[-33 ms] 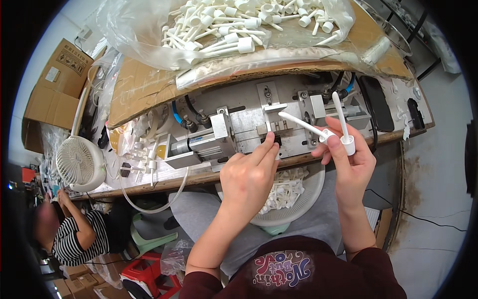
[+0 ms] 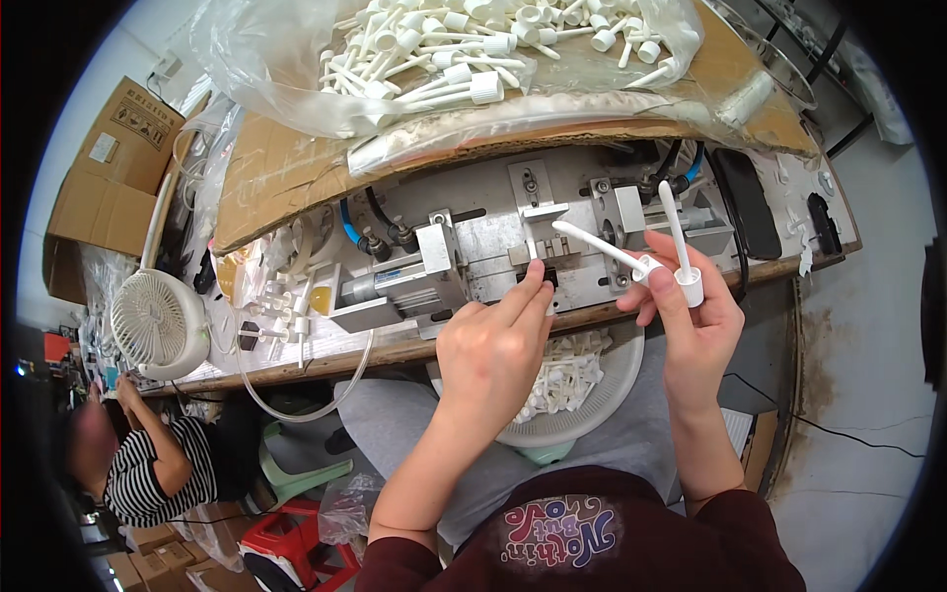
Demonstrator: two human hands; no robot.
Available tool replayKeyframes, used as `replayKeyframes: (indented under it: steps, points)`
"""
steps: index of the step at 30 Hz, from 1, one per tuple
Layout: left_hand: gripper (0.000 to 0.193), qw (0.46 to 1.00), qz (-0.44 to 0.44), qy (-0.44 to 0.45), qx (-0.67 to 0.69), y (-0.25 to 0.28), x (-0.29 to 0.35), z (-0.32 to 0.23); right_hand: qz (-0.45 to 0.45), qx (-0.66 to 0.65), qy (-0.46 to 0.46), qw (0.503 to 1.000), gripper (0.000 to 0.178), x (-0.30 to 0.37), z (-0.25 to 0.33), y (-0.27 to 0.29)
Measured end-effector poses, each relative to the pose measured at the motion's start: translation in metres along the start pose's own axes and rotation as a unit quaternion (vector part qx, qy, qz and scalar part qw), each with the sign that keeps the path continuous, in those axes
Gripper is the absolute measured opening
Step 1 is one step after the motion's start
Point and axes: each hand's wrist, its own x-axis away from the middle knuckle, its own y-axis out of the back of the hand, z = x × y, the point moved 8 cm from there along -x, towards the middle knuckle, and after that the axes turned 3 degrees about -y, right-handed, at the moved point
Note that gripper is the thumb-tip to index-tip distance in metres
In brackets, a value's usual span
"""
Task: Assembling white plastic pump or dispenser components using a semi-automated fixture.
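My right hand (image 2: 705,331) holds two white applicator caps between thumb and fingers. One applicator cap (image 2: 689,281) has its rod pointing up; the rod of the other applicator cap (image 2: 602,244) slants to the upper left. At the metal fixture (image 2: 560,247) in the middle of the bench, my left hand (image 2: 496,345) has its fingers together on a further white applicator. That applicator's rod (image 2: 531,237) shows beyond the fingertips, lying in the fixture; its cap end is mostly hidden by the hand.
Pneumatic cylinders flank the fixture, one on the left (image 2: 395,281) and one on the right (image 2: 705,222). Loose applicators fill a plastic bag (image 2: 266,69) on cardboard (image 2: 286,178). Below the bench edge, a white basket (image 2: 623,390) holds more. A fan (image 2: 158,321) and a seated person (image 2: 163,464) are left.
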Motion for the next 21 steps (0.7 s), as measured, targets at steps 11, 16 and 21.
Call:
replayKeyframes:
  steps: [11, 16, 21]
  points:
    - [0.035, 0.971, -0.126, -0.007, 0.202, 0.02, 0.006, -0.017, 0.047, 0.078, -0.023, 0.996, 0.024, 0.026, -0.018, -0.029]
    - [0.032, 0.98, -0.073, 0.027, 0.181, 0.018, 0.009, -0.007, 0.067, 0.078, -0.025, 0.994, 0.021, 0.02, -0.019, -0.024]
    - [0.031, 0.999, -0.023, -0.014, 0.032, 0.007, 0.008, -0.004, 0.017, 0.035, -0.029, 0.999, 0.014, 0.017, -0.024, -0.01]
